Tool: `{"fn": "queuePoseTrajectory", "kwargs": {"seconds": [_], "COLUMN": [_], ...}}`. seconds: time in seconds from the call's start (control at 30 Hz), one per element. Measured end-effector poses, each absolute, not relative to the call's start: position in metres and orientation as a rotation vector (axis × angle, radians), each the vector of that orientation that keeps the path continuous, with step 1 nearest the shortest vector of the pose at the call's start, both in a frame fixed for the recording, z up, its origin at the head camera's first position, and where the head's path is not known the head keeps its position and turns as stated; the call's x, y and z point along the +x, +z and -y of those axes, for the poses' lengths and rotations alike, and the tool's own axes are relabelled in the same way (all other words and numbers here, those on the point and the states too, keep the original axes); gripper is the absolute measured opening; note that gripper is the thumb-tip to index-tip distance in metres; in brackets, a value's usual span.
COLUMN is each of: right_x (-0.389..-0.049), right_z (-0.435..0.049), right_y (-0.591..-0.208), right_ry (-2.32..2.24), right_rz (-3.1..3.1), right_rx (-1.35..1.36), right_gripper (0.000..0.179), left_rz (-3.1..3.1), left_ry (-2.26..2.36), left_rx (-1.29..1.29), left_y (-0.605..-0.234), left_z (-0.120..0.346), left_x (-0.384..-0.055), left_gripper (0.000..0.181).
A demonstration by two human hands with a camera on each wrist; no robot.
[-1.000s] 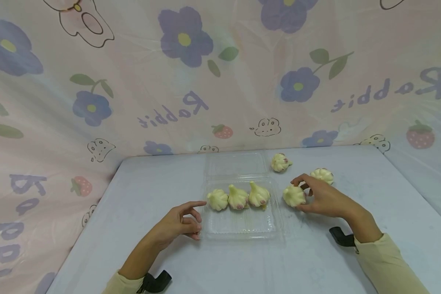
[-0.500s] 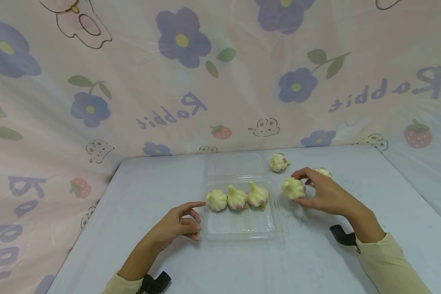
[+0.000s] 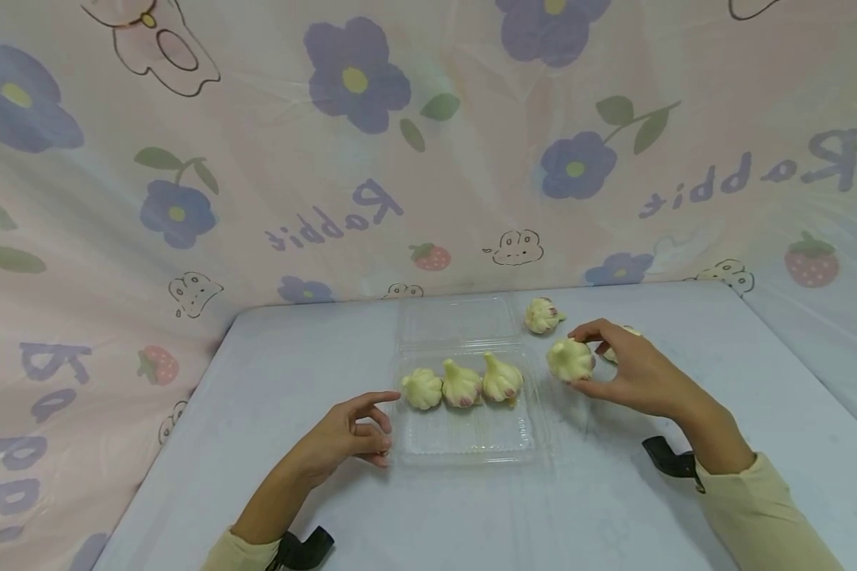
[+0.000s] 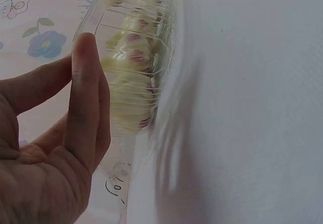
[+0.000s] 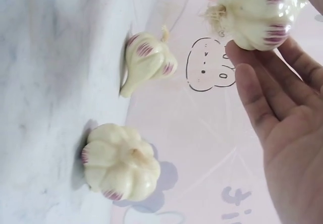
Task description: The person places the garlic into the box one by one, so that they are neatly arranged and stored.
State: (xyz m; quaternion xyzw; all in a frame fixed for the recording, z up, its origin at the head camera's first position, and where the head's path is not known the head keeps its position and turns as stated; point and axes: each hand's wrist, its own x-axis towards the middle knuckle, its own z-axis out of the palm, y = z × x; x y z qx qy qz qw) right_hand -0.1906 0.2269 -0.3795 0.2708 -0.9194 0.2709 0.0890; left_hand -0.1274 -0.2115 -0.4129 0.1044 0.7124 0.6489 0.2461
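My right hand (image 3: pixel 636 374) pinches a garlic bulb (image 3: pixel 570 362) between thumb and fingers, just right of a clear plastic clamshell box (image 3: pixel 464 441). In the right wrist view this garlic bulb (image 5: pixel 252 17), white with purple streaks and root hairs, is held clear of the table. A row of three garlic bulbs (image 3: pixel 462 385) lies in the back part of the box base. At the left side of the box, my left hand (image 3: pixel 343 434) holds its index finger out, touching the rim; the left wrist view shows straight fingertips against the plastic wall (image 4: pixel 91 22).
The box's lid (image 3: pixel 459 319) lies folded open toward the back. Two loose garlic bulbs rest on the white table: one (image 3: pixel 543 316) behind the box's right corner, another (image 3: pixel 609 356) partly hidden by my right hand. A patterned curtain (image 3: pixel 471 159) hangs behind the table.
The garlic bulb in my right hand has risen from the table and shifted slightly toward the back. My left hand and the box have stayed in place.
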Motion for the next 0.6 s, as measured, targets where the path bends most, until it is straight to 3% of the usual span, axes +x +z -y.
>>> {"fn": "queuePoseTrajectory", "kwargs": {"seconds": [0.6], "right_x": [-0.1858], "right_z": [-0.2273], "right_y": [-0.3753], "right_ry": [0.828], "right_rz": [2.726], "right_rx": [0.786], "right_gripper": [0.059], "left_rz": [-1.889], "left_ry": [1.779], "left_rx": [0.269], "left_y": [-0.4134], "left_z": [0.2148], "left_x": [-0.1293], "left_gripper": [0.072]}}
